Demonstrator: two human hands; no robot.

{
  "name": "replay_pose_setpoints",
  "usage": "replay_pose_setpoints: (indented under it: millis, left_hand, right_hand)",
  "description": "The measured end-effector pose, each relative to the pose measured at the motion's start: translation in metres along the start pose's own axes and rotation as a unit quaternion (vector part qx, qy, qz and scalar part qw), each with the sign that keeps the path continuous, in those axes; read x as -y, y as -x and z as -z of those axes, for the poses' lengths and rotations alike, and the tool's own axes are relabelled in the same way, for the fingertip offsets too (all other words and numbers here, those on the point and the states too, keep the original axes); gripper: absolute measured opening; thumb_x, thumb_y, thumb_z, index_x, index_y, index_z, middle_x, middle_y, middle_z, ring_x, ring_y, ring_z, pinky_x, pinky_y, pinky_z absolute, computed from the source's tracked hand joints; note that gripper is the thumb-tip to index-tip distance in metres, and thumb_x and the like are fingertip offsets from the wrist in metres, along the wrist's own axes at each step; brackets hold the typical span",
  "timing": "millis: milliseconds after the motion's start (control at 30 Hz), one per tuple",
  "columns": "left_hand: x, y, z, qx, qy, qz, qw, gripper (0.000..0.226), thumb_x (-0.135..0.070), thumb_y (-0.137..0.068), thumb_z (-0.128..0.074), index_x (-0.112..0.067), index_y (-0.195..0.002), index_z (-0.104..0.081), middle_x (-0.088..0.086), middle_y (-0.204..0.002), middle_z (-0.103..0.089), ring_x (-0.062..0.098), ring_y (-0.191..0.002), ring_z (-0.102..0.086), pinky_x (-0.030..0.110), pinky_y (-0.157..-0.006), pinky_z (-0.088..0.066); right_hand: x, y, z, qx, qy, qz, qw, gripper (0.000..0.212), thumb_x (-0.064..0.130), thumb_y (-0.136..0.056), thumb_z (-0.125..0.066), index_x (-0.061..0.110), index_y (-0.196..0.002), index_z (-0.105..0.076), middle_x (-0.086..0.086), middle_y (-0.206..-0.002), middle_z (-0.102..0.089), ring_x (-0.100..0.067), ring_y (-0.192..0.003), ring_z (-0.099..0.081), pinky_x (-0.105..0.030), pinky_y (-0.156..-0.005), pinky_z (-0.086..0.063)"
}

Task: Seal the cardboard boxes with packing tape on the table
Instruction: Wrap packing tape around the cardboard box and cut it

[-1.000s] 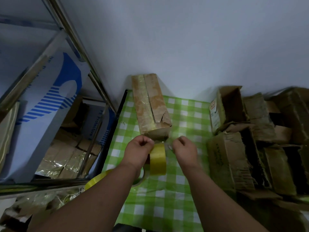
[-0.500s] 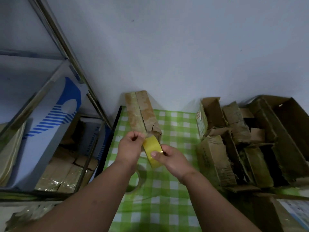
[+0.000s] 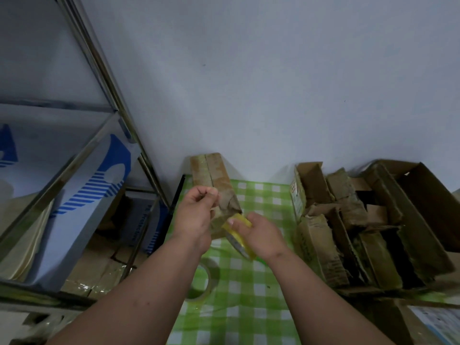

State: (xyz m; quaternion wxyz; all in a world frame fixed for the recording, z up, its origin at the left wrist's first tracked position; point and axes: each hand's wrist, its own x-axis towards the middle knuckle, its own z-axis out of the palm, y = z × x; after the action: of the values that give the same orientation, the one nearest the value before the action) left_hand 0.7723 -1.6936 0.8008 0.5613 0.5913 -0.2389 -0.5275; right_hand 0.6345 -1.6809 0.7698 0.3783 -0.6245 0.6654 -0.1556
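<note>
On checked table [image 3: 251, 290], left hand [image 3: 196, 215] pinching blurred tape end, right hand [image 3: 258, 235] gripping half-hidden yellow tape roll [image 3: 239, 235].

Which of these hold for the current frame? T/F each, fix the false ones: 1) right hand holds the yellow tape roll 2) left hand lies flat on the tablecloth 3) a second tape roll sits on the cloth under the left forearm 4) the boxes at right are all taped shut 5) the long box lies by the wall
1. True: the right hand grips the yellow tape roll.
2. False: the left hand is raised, fingers pinched at the long box.
3. True: a second tape roll lies on the tablecloth.
4. False: the boxes at right stand open.
5. True.
</note>
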Motion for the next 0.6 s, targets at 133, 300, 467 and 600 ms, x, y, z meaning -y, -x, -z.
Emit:
replay_pose_setpoints:
  millis: [133, 300, 467, 600]
  left_hand:
    - [-0.006, -0.001, 0.007, 0.002, 0.027, 0.011, 1.000, 0.021, -0.011, -0.093, -0.063, -0.022, -0.074, -0.061, -0.010, -0.067, -0.066, 0.007, -0.069, -0.055, 0.026, -0.069, -0.039]
    - [-0.011, -0.007, 0.015, 0.019, 0.043, 0.019, 0.999, 0.012, -0.012, -0.088, -0.069, -0.021, -0.081, -0.065, -0.008, -0.080, -0.071, 0.007, -0.077, -0.060, 0.028, -0.075, -0.041]
    - [-0.012, -0.006, 0.016, 0.009, 0.037, 0.020, 0.999, 0.010, -0.011, -0.087, -0.070, -0.020, -0.082, -0.067, -0.009, -0.083, -0.073, -0.002, -0.072, -0.065, 0.021, -0.068, -0.045]
    - [-0.007, -0.006, 0.027, -0.047, -0.068, -0.013, 0.996, 0.004, -0.019, -0.085, -0.075, -0.020, -0.083, -0.072, -0.010, -0.089, -0.070, -0.001, -0.087, -0.059, 0.019, -0.074, -0.042]
  right_hand:
    - [0.008, -0.002, 0.012, 0.009, -0.136, -0.001, 0.991, 0.038, 0.044, -0.092, -0.063, 0.028, -0.126, -0.054, 0.006, -0.106, -0.061, -0.010, -0.094, -0.058, -0.025, -0.080, -0.046]
    - [0.020, -0.009, 0.026, 0.070, -0.269, -0.017, 0.960, 0.010, 0.019, -0.093, -0.065, 0.023, -0.101, -0.069, 0.001, -0.095, -0.067, -0.014, -0.081, -0.063, -0.027, -0.074, -0.052]
    - [0.022, -0.018, 0.029, 0.008, -0.207, 0.000, 0.978, 0.017, 0.029, -0.095, -0.062, 0.024, -0.079, -0.066, 0.003, -0.081, -0.066, -0.016, -0.075, -0.058, -0.030, -0.072, -0.047]
    - [0.024, -0.018, 0.032, -0.006, -0.118, 0.027, 0.993, 0.024, 0.040, -0.094, -0.060, 0.028, -0.074, -0.061, 0.006, -0.072, -0.062, -0.013, -0.066, -0.055, -0.031, -0.069, -0.047]
